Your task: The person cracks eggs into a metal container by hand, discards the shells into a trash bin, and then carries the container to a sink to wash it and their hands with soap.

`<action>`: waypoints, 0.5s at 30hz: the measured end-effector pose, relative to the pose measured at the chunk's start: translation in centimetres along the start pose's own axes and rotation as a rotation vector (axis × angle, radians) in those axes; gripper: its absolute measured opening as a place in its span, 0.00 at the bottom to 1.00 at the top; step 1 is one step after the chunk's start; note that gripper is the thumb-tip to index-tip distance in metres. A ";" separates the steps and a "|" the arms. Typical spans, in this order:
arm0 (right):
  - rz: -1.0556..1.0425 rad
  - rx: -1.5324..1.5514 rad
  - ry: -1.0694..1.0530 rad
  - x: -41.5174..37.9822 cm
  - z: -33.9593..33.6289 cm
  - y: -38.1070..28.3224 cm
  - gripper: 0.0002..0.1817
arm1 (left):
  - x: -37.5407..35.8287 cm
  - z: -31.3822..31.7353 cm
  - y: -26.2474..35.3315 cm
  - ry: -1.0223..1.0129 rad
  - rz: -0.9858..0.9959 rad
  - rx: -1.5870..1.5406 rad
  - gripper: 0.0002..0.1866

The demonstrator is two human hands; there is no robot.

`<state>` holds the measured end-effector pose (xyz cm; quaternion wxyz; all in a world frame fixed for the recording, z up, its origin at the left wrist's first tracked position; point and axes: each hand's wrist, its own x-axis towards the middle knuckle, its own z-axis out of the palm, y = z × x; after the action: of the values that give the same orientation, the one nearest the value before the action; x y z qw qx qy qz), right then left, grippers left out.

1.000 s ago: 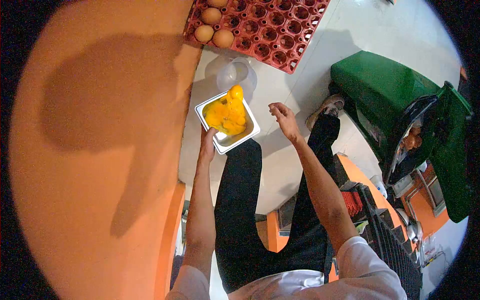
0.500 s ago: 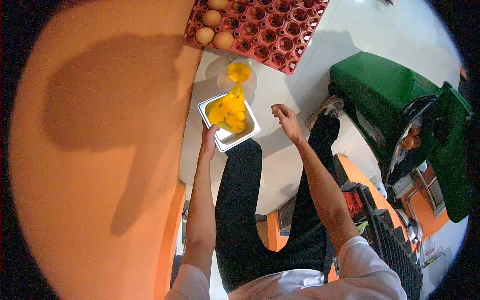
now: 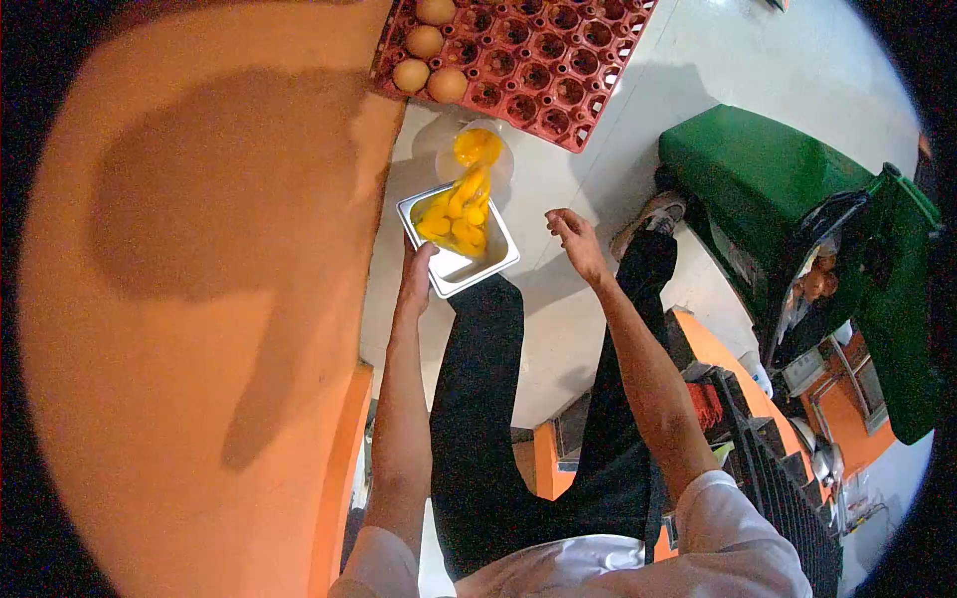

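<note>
My left hand [image 3: 419, 274] grips the lower left edge of a small rectangular metal pan [image 3: 495, 251]. The pan tilts away from me, and raw eggs [image 3: 454, 224] with bright yolks slide over its far edge. They run down into a round translucent container [image 3: 503, 157] on the floor, where more yolk has gathered. To the right of the pan, my right hand [image 3: 575, 242] hangs in the air with its fingers curled in and nothing visible in them.
A red egg tray [image 3: 538, 75] lies beyond the container, with several brown eggs [image 3: 425, 42] at its left side. An orange wall [image 3: 229, 249] borders the left. On the right, a green bin [image 3: 748, 149] lies on its side, eggshells [image 3: 819, 279] at its mouth.
Eggs have slid further toward the pan's far edge, leaving less in it. More yolk shows in the container. Both hands stay nearly in place.
</note>
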<state>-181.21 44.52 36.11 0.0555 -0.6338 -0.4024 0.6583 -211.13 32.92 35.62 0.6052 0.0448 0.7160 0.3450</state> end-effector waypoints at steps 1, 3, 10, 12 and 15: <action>0.000 0.000 0.000 0.0 0.0 0.0 0.26 | 0.1 0.0 0.0 0.000 0.000 0.000 0.30; 0.004 -0.012 0.008 0.1 -0.1 0.2 0.26 | 0.3 0.2 -0.2 0.028 -0.008 -0.004 0.28; 0.019 -0.006 -0.007 0.1 -0.4 0.6 0.27 | 0.5 1.2 1.3 0.027 -0.079 -0.027 0.28; 0.032 -0.005 -0.012 -0.1 -0.6 0.2 0.28 | 0.0 2.2 2.8 0.063 -0.040 -0.020 0.27; 0.041 -0.002 -0.001 -0.5 -0.8 -0.3 0.28 | -0.1 2.2 5.1 -0.066 -0.289 0.065 0.44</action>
<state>-180.55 44.81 36.82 0.0413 -0.6416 -0.3903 0.6590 -210.93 37.73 38.49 0.6701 -0.0278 0.7054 0.2294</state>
